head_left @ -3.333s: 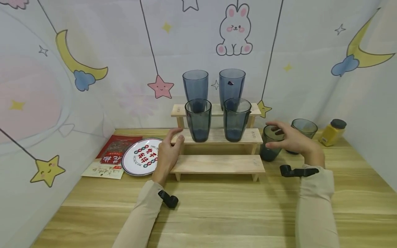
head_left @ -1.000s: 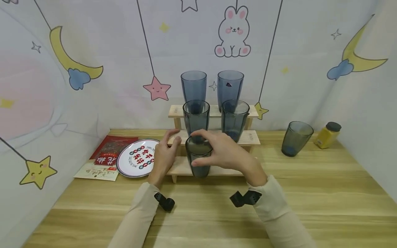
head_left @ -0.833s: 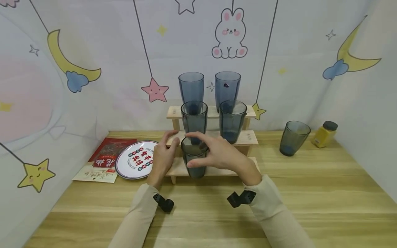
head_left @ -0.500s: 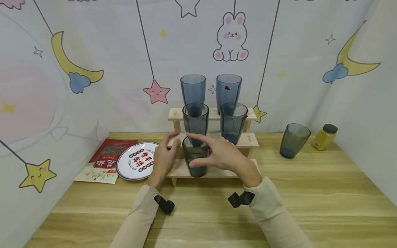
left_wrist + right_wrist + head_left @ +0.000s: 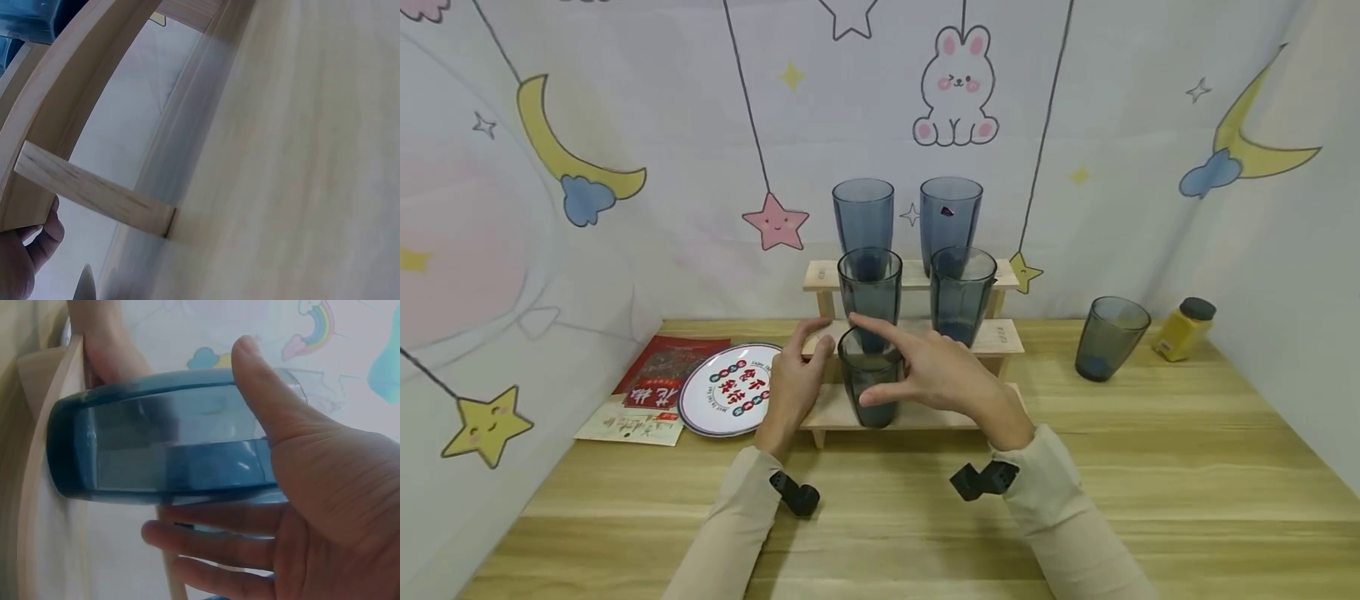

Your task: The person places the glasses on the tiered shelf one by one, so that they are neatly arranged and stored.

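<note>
A smoky drinking glass (image 5: 868, 367) stands upright on the lowest step of a three-tier wooden stand (image 5: 943, 417). My right hand (image 5: 943, 375) is around that glass, the thumb in front of it and the index finger above its rim. In the right wrist view the glass (image 5: 169, 440) lies between the thumb and nearly straight fingers (image 5: 212, 547). My left hand (image 5: 797, 375) holds the left end of the middle step; the left wrist view shows its fingers (image 5: 50, 237) at the plank's end. Two greenish glasses (image 5: 962, 292) stand on the middle step, two blue glasses (image 5: 951, 221) on top.
At the right, another glass (image 5: 1112, 337) stands on the table near a yellow jar (image 5: 1185, 329) with a dark lid. A printed plate (image 5: 730, 389) and red seasoning packets (image 5: 662, 367) lie left of the stand. A patterned cloth hangs behind.
My right hand has carried a glass from the table right of the stand to the lowest step's left side. Its index finger has since risen slightly off the rim. The left hand stays put.
</note>
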A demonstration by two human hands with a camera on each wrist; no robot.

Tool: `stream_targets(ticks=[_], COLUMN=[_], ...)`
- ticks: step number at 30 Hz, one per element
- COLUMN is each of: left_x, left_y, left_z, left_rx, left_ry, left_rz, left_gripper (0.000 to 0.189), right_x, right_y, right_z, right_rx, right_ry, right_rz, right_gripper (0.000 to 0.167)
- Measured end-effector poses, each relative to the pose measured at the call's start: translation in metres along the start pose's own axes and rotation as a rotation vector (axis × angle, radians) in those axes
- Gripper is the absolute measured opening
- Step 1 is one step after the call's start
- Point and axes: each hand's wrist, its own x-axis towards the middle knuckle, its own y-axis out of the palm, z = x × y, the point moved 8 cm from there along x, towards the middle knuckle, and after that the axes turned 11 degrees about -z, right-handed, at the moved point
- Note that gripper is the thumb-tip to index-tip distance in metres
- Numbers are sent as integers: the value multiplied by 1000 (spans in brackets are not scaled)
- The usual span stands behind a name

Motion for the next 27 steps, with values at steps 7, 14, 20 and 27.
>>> stream_targets(ticks=[7,14,20,27], left_x=[-2,1,0,-2], left_y=[-4,-4,1,1], left_z=[0,-3,-1,0], left_rx=[11,4,3,-6], left_ry=[-3,3,-16,-31], left_rz=[-10,-13,2,7], left_gripper=[34,32,33,31], right_x=[-4,-9,-14,-23], right_y=[-6,-18,-29,-49], right_z=[5,-4,-13,-31], right_rx=[-46,33,145,249], right_ry=[-130,-124,-108,-99], right_rz=[11,77,103,102], right_gripper=[96,92,91,88])
